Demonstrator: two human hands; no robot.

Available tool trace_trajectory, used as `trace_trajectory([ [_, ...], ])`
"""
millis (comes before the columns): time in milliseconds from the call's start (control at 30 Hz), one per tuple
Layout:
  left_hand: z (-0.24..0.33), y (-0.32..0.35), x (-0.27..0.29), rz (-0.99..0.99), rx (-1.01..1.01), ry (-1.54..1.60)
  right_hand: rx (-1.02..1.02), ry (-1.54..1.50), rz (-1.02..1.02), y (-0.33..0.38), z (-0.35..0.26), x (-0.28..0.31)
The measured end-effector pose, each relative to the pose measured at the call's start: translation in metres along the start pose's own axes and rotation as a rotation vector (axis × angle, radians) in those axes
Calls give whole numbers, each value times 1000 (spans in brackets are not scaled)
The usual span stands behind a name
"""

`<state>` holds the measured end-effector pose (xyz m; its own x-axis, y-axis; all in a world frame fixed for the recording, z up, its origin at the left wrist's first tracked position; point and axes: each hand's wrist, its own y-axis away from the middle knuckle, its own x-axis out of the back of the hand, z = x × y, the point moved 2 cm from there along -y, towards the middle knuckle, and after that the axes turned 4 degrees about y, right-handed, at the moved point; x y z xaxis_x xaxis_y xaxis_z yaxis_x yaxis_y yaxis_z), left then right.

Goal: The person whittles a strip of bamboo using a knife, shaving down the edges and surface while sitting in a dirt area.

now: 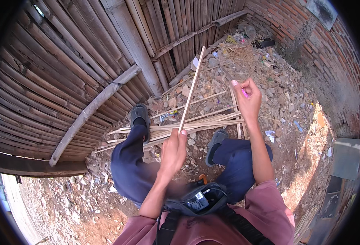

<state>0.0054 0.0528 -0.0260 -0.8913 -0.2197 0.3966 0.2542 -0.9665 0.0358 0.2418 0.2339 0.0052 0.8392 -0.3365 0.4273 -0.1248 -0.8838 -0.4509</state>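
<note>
— Where are you?
— On rubble ground by a bamboo fence. My left hand clenches a bamboo strip, upright over the strip pile at my feet.
— The right?
— My right hand pinches a pink marker. I judge marking comes next; steadiness needed.

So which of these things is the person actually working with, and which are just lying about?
In use:
- bamboo strip, held up by the left hand
- small pink object in the right hand
- pile of bamboo strips by the feet

Lying about:
- rubble and litter
- bamboo fence
- brick wall
</note>
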Motion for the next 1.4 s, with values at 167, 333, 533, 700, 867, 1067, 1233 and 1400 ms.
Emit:
trace_trajectory([
  [167, -18, -2, 7, -152, 229, 224, 4, -312, -452, 39, -4, -29],
  [333, -18, -3, 6, -97, 143, 241, 135, -191, -561, 76, -25, -46],
  [533, -21, -3, 8, -119, 159, 446, 278, -154, -531, 79, -41, -42],
  [700, -16, -2, 12, -178, 246, 748, 325, -113, -543, 73, -37, -34],
  [867, -15, -3, 13, -178, 266, 774, 329, -129, -559, 74, -43, -34],
  [1067, -18, -4, 13, -134, 239, 785, 344, -81, -617, 69, -44, -30],
  [1233, -16, -6, 14, -130, 273, 791, 366, -111, -619, 67, -40, -29],
  [1400, -18, -7, 14, -152, 247, 810, 345, 69, -450, 69, -52, -24],
])
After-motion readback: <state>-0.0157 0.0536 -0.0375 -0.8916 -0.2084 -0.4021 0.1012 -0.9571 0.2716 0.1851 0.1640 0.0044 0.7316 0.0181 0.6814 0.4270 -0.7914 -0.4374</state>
